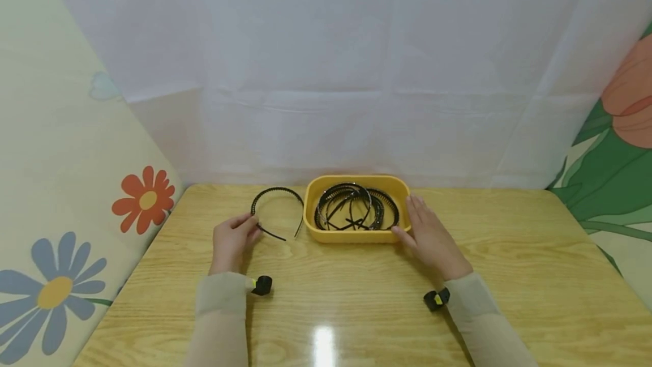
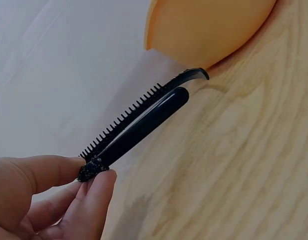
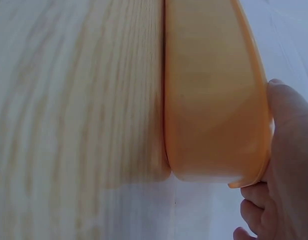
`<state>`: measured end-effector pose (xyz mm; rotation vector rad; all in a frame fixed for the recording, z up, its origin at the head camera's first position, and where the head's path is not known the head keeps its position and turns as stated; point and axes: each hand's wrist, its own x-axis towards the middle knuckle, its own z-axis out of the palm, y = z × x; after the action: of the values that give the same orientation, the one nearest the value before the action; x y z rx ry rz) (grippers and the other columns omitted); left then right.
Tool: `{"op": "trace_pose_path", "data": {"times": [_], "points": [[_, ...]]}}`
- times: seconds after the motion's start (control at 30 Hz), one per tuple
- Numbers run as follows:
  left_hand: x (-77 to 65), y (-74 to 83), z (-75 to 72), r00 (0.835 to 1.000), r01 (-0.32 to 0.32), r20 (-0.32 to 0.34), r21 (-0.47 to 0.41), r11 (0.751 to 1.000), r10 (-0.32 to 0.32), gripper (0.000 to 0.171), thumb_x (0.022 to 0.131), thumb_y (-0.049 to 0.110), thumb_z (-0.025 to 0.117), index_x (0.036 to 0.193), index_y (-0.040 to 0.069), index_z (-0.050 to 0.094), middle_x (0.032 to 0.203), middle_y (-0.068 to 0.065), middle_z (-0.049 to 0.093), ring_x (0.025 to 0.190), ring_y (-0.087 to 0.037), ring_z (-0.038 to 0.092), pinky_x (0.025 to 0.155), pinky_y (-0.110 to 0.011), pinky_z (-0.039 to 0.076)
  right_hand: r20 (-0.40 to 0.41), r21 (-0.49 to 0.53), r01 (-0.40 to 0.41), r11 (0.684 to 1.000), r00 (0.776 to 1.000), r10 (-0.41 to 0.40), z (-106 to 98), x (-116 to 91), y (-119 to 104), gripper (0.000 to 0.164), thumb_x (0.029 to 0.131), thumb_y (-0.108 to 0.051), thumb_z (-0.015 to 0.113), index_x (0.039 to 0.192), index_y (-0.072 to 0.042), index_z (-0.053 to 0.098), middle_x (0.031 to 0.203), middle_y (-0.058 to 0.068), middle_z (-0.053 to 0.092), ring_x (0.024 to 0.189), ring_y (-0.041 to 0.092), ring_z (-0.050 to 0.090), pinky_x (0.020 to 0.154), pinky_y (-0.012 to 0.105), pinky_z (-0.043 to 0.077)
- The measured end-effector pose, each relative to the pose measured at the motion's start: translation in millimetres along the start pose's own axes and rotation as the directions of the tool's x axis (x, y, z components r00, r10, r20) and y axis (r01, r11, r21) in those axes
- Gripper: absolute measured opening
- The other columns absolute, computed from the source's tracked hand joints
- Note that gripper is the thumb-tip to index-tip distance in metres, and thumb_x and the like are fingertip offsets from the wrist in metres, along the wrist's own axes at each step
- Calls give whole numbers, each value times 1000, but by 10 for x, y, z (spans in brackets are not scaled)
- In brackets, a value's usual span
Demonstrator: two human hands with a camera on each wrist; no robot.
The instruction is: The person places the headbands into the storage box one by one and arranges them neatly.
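Note:
My left hand (image 1: 234, 239) pinches a thin black headband (image 1: 277, 188) between thumb and fingers. In the left wrist view, the headband (image 2: 139, 127) appears nearly edge-on, with comb teeth along its band and a speckled, glittery part at the fingertips. Its open ends point towards me in the head view, just left of a yellow plastic bin (image 1: 356, 237). My right hand (image 1: 433, 239) holds the bin's right end, thumb over the front rim and fingers along the outside. Inside the bin, several black headbands (image 1: 374, 194) lie in a tangled pile.
The bin stands on a wood-grain table (image 1: 326, 293) near its back edge. A white cloth (image 1: 305, 72) hangs behind it. Flower-patterned panels (image 1: 56, 129) flank the table on both sides. A black wrist device (image 1: 262, 285) sits on each sleeve.

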<state>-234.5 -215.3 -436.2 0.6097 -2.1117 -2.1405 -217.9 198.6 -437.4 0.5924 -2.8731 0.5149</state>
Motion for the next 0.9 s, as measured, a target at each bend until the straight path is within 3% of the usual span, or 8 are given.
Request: {"op": "trace_pose_path", "data": {"times": [0.2, 0.5, 0.9], "points": [[-47, 73, 42, 999, -33, -11, -67, 997, 32, 46, 101, 8, 63, 142, -9, 52, 124, -15, 60, 88, -5, 69, 87, -20, 57, 1, -4, 3, 1000, 1000, -3, 13, 1, 20, 80, 108, -44, 46, 156, 13, 16, 163, 31, 16, 151, 46, 18, 122, 56, 20], [-137, 231, 95, 995, -99, -45, -143, 985, 94, 44, 100, 6, 64, 141, -8, 53, 108, -2, 65, 95, -8, 68, 89, -21, 56, 6, -6, -3, 1000, 1000, 3, 12, -13, 40, 80, 108, -44, 45, 156, 12, 15, 163, 31, 16, 151, 46, 16, 123, 56, 18], [-278, 426, 208, 987, -160, -47, -167, 973, 154, 42, 99, 6, 66, 138, -8, 57, 109, -6, 65, 96, -11, 68, 88, -24, 58, 5, -1, -12, 1000, 1000, 12, -15, -30, 43, 80, 108, -45, 44, 157, 12, 14, 163, 30, 15, 151, 46, 15, 123, 57, 18]]}}
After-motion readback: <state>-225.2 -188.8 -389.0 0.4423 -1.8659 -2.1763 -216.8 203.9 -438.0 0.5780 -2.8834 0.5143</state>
